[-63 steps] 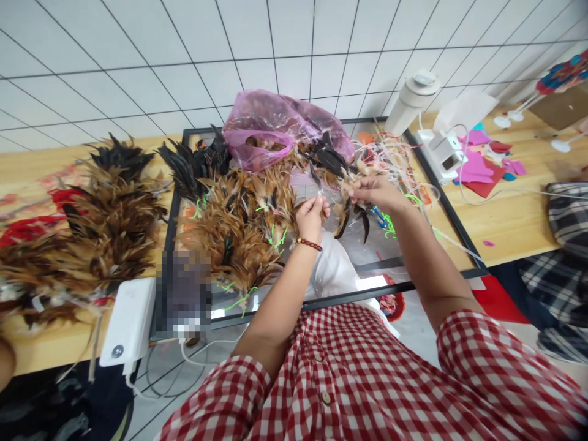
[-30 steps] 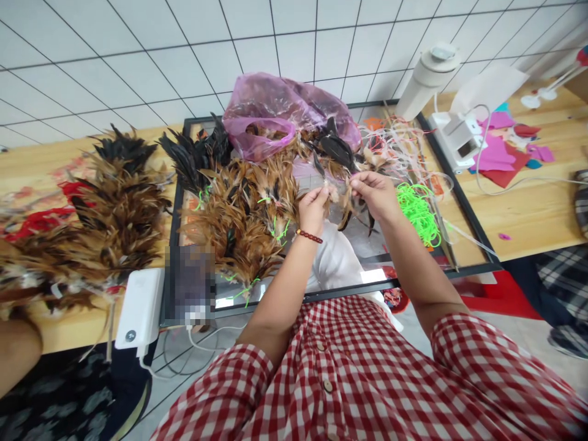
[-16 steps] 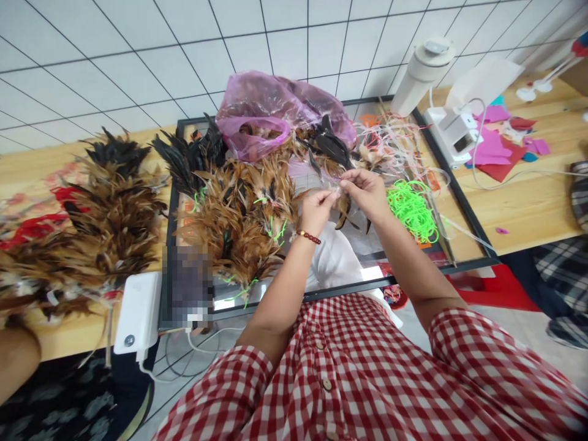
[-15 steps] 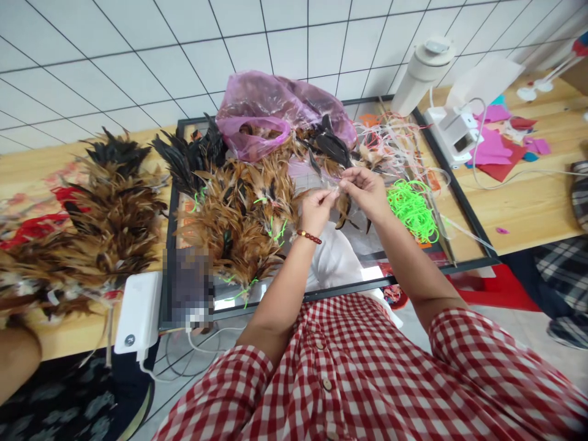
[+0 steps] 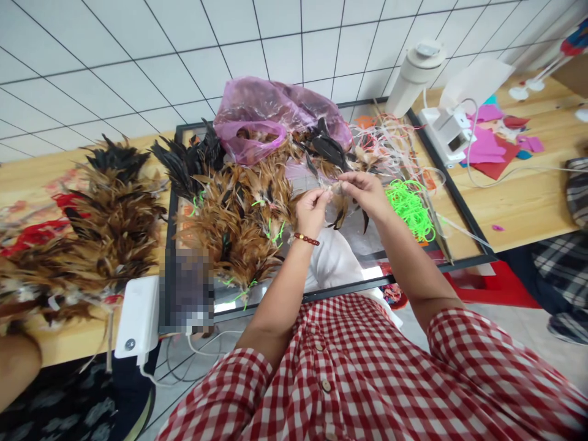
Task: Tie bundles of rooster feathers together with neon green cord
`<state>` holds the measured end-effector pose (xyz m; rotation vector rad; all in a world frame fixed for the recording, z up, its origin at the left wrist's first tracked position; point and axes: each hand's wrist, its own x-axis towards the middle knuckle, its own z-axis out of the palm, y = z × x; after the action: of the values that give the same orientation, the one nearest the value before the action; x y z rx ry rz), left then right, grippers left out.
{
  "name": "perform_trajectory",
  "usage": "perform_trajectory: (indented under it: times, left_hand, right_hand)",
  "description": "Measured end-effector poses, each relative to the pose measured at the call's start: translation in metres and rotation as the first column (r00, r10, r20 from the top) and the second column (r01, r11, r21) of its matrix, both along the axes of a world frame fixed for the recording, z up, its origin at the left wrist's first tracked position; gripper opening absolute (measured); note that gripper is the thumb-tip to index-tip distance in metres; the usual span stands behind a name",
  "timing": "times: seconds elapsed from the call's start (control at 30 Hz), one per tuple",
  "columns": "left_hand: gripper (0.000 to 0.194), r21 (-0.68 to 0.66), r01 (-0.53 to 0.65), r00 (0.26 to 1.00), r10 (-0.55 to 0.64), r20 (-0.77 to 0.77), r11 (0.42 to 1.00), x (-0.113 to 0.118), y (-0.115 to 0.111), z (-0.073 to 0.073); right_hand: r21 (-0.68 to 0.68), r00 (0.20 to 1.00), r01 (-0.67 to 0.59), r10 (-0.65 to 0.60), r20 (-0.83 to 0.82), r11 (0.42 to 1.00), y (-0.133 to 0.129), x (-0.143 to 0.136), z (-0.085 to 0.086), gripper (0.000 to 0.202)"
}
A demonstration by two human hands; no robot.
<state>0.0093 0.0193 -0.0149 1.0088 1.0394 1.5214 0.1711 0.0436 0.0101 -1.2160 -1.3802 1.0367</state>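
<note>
My left hand (image 5: pixel 313 213), with a beaded bracelet on its wrist, is closed in a pinch over the glass-topped frame (image 5: pixel 367 242). Facing it, my right hand (image 5: pixel 366 193) pinches too, fingertips almost touching the left ones. Between them is a small pale, fluffy feather (image 5: pixel 337 187); its finer details are too small to make out. Left of my hands lie bundles of brown feathers (image 5: pixel 248 214), some tied with green cord. Black feathers (image 5: pixel 328 146) rest just beyond my fingers. A pile of bright green cord (image 5: pixel 410 210) lies right of my right hand.
A pink plastic bag (image 5: pixel 280 110) with feathers stands at the back. More feather bundles (image 5: pixel 110 214) lie left, beside a white power bank (image 5: pixel 138 315). On the right are a white bottle (image 5: pixel 416 76), a power strip (image 5: pixel 443 131) and coloured scraps (image 5: pixel 487 147). People sit at both sides.
My fingertips have shifted slightly, and more of the pale feather shows between them. The whole view has moved a little; the other things stay in place.
</note>
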Motion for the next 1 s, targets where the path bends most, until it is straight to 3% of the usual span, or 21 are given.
perform_trajectory:
  times: [0.1,0.23,0.4,0.67,0.77,0.83,0.93,1.0]
  left_hand:
    - [0.017,0.018,0.009,0.998,-0.007,-0.064,1.000,-0.001,0.001,-0.003]
    - [0.029,0.116,0.077,0.983,-0.056,-0.172,0.990,-0.004,0.000,-0.002]
    - [0.041,0.232,0.195,0.950,-0.126,-0.285,0.953,-0.004,-0.003,0.003]
    - [0.031,0.243,0.278,0.929,-0.196,-0.313,0.929,-0.002,-0.005,0.005]
    - [0.025,0.145,0.188,0.968,-0.158,-0.196,0.971,0.001,-0.005,0.006]
    - [0.023,-0.019,0.101,0.994,-0.102,-0.040,0.995,0.004,-0.004,0.006]
    - [0.020,-0.286,0.146,0.977,-0.093,0.194,0.947,0.006,-0.004,0.010]
    - [0.019,-0.373,0.223,0.949,-0.112,0.296,0.900,0.006,-0.005,0.015]
  right_hand:
    - [0.005,0.992,-0.078,0.078,-0.100,0.997,-0.006,-0.008,0.009,0.050]
    - [0.051,0.988,-0.011,0.019,-0.152,0.999,-0.007,-0.010,0.013,0.048]
    - [-0.054,0.988,-0.090,0.082,-0.133,0.995,-0.006,-0.004,0.013,0.043]
    - [-0.098,0.983,-0.122,0.107,-0.149,0.988,-0.009,-0.005,0.019,0.043]
    - [-0.094,0.977,-0.112,0.092,-0.190,0.989,-0.008,-0.003,0.019,0.046]
    - [-0.086,0.971,-0.109,0.087,-0.222,0.990,-0.008,-0.002,0.020,0.048]
    - [-0.068,0.960,-0.206,0.188,-0.207,0.976,-0.011,-0.002,0.021,0.047]
    - [-0.034,0.945,-0.290,0.280,-0.166,0.957,-0.013,-0.004,0.023,0.046]
